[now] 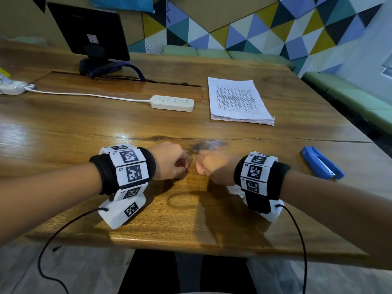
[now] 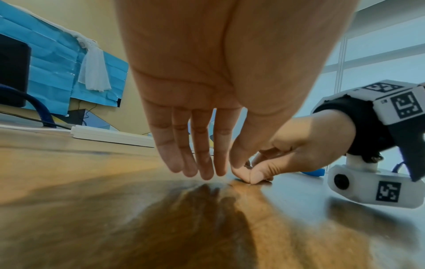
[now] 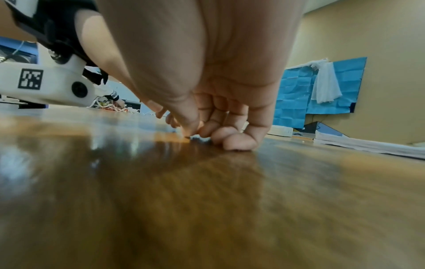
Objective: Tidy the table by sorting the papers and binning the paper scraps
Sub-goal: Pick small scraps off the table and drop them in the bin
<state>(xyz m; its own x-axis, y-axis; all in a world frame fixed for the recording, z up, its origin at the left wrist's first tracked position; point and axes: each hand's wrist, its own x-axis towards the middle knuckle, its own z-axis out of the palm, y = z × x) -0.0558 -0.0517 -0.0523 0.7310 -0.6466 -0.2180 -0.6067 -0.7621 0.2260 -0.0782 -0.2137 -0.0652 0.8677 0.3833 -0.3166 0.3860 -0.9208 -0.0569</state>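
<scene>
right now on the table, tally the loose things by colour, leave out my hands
white: 2, paper stack and power strip
blue: 1, stapler
black: 1, monitor
total: 4

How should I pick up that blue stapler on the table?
Grip the blue stapler across its two long sides, near the middle, reaching down from above. It lies flat and alone on the wooden table, long and narrow, angled away, just beyond the right hand. That hand looks best placed, coming in from its near side.
</scene>
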